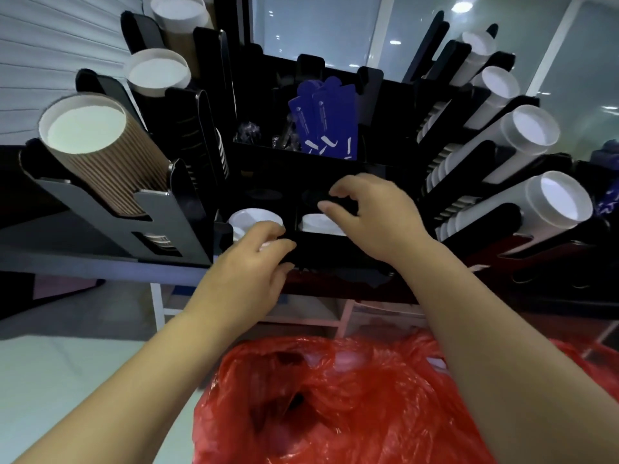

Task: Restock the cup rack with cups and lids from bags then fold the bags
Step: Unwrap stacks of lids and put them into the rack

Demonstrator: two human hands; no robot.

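Over the open red bag (335,406), both hands reach forward into the cup rack's (321,252) front wells. The left hand (248,266) curls onto the white lids (256,218). The right hand (371,216) hovers half-closed over the neighbouring well, and whether it holds anything is unclear.

wall: white ribbed shutter (50,38) | rear: glass panels (318,25) | light: ceiling lamp (462,7) | floor (67,363): pale grey
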